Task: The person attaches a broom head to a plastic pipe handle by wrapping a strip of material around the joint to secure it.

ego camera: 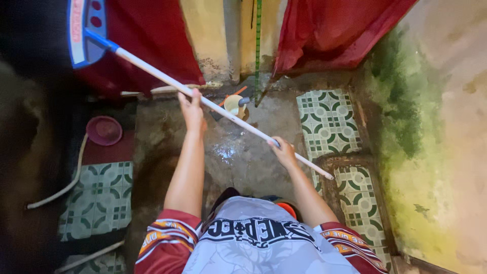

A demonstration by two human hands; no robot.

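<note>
A long white pole (233, 119) runs from upper left to lower right across the view. It ends in a blue broom head (86, 30) raised high at the upper left against a red curtain (152, 40). My left hand (192, 107) grips the pole near its middle. My right hand (281, 149) grips it lower down, close to the free end. Both arms are stretched out in front of me above a wet concrete floor (238, 157).
A small cream cup with a dark handle (236, 105) stands on the floor by the wall. A pink bowl (104, 130) and a white hose (66, 185) lie at left. Patterned green tiles (329, 122) border a mossy wall (421, 127) at right.
</note>
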